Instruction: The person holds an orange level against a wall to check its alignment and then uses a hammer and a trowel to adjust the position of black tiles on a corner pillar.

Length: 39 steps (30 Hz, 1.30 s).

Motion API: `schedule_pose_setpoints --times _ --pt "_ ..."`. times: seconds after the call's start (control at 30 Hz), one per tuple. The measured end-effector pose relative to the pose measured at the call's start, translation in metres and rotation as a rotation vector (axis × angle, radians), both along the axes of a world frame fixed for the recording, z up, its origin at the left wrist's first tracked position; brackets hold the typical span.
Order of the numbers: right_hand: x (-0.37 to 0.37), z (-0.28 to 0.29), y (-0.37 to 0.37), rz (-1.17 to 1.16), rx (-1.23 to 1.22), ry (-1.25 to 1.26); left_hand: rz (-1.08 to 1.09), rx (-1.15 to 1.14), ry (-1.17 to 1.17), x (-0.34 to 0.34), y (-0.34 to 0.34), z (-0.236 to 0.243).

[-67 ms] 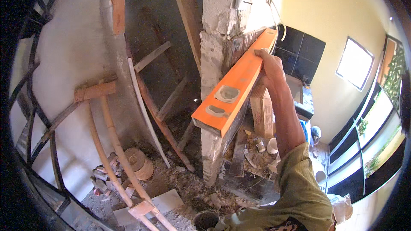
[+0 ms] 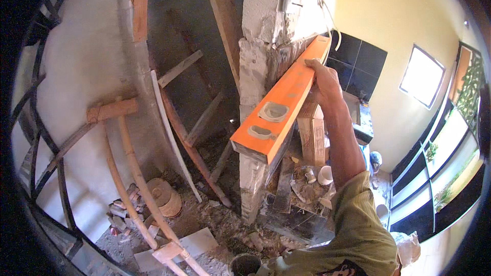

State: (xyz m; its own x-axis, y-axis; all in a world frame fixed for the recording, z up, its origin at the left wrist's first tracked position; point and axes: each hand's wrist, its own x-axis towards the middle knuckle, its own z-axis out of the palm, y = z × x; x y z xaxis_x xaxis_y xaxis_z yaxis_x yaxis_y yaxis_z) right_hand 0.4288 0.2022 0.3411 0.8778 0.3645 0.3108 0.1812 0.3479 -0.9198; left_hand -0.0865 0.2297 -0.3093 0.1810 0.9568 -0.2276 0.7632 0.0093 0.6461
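My right hand (image 2: 324,79) grips a long orange spirit level (image 2: 291,89) by its edge, past its middle toward the far end. The fingers wrap over the side and the thumb lies on top. Tilted, the level slants from far right to near left, with oval cutouts in its near half. It runs in front of the rough brick wall end (image 2: 254,66); whether it touches the masonry I cannot tell. My right arm, in an olive sleeve (image 2: 353,214), reaches up from the lower edge. My left hand is not in view.
A bamboo ladder (image 2: 134,168) leans at the left by a rubble heap and a round tub (image 2: 166,197). Timber braces (image 2: 189,138) stand in the dark opening. Below right are a cardboard box (image 2: 310,135), a white cup (image 2: 325,175) and black tiles (image 2: 299,225). A bucket (image 2: 245,264) sits at the bottom.
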Motion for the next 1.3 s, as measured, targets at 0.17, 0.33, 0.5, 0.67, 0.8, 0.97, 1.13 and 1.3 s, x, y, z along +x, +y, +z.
schedule_pose_setpoints --times 0.17,0.33,0.5,0.67,0.8,0.97,1.13,1.3 --pt "0.001 0.009 -0.003 0.046 0.106 0.029 -0.056 -0.001 -0.011 0.040 0.032 -0.007" --pt "-0.009 0.011 -0.003 0.123 0.093 0.027 -0.066 -0.006 -0.017 0.061 0.054 -0.011" --pt "0.001 0.008 -0.007 0.202 0.118 0.111 -0.099 -0.033 -0.031 0.083 0.060 -0.013" --pt "-0.004 0.014 -0.011 0.212 0.075 0.107 -0.093 -0.039 -0.040 0.093 0.069 -0.014" --pt "-0.004 0.014 -0.011 0.197 0.022 0.109 -0.096 -0.050 -0.041 0.099 0.073 -0.017" --pt "0.001 0.016 -0.013 0.282 0.028 0.131 -0.103 -0.067 -0.032 0.101 0.078 -0.024" --pt "-0.004 0.016 -0.012 0.297 0.068 0.167 -0.111 -0.071 -0.023 0.103 0.080 -0.024" --pt "-0.008 0.017 -0.009 0.230 0.035 0.132 -0.112 -0.072 -0.011 0.102 0.081 -0.021"
